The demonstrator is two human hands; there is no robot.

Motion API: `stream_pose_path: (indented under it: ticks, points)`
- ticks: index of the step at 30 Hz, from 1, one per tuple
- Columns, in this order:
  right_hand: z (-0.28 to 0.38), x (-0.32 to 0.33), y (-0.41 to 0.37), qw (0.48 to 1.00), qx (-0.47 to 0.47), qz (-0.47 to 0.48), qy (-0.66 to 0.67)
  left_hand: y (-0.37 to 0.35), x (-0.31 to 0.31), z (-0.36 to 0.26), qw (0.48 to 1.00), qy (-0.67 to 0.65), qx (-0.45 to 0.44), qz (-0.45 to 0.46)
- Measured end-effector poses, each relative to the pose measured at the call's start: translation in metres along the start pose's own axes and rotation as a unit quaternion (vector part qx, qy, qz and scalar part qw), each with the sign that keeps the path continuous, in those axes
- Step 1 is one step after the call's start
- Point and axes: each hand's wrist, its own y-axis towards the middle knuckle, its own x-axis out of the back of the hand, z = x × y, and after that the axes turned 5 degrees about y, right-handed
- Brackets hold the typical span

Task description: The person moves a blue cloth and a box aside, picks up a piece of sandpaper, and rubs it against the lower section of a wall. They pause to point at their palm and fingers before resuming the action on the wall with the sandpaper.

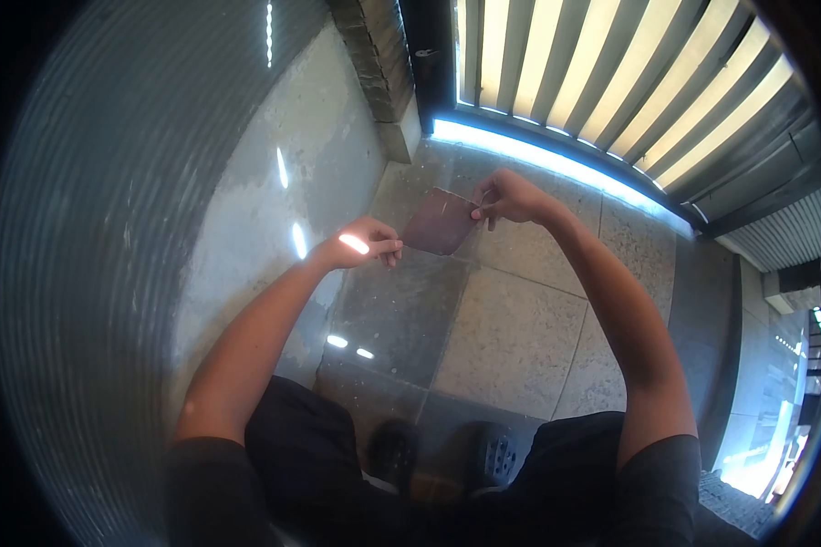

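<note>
A small reddish-brown sheet of sandpaper (pixel 441 221), roughly square with slightly rough edges, is stretched between my two hands above the floor. My left hand (pixel 365 244) pinches its left corner between thumb and fingers, and a bright patch of sunlight falls across the back of that hand. At the upper right corner of the sheet, my right hand (pixel 509 198) grips it with thumb and fingertips. The sheet faces me nearly flat, with a small pale mark near its top.
Tiles of grey and tan cover the floor (pixel 517 342) below. A corrugated metal sheet (pixel 109 246) and a low plastered wall (pixel 265 173) stand to my left. Ahead is a slatted gate (pixel 593 82) with light beneath it. My dark shoes (pixel 493 453) are below me.
</note>
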Motion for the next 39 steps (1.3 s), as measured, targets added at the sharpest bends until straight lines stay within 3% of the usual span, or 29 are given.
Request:
stream_pose_path:
  ticks: [16, 22, 24, 25, 27, 31, 33, 39]
  points:
    - [0.006, -0.004, -0.002, 0.999, -0.005, 0.004, -0.034, -0.017, 0.000, -0.010, 0.999, 0.010, -0.031, -0.022]
    - [0.016, -0.020, 0.002, 0.998, -0.008, -0.061, -0.005, -0.021, -0.009, -0.017, 0.997, -0.050, -0.043, -0.040]
    - [0.019, -0.035, 0.007, 0.965, 0.062, -0.226, -0.121, -0.023, -0.013, -0.024, 0.997, -0.044, -0.039, -0.058]
    - [0.024, -0.038, 0.006, 0.965, 0.063, -0.225, -0.122, -0.023, -0.015, -0.026, 0.994, -0.065, -0.047, -0.074]
    - [0.033, -0.045, 0.000, 0.875, 0.218, -0.235, -0.363, -0.023, -0.015, -0.024, 0.991, -0.084, -0.054, -0.089]
    - [0.052, -0.077, -0.002, 0.845, 0.261, -0.156, -0.440, -0.024, -0.017, -0.019, 0.987, -0.101, -0.076, -0.095]
    - [0.058, -0.091, 0.000, 0.787, 0.273, -0.101, -0.544, -0.027, -0.017, -0.020, 0.988, -0.101, -0.075, -0.093]
    - [0.068, -0.100, 0.007, 0.860, 0.240, -0.051, -0.447, -0.036, -0.014, -0.013, 0.989, -0.104, -0.029, -0.097]
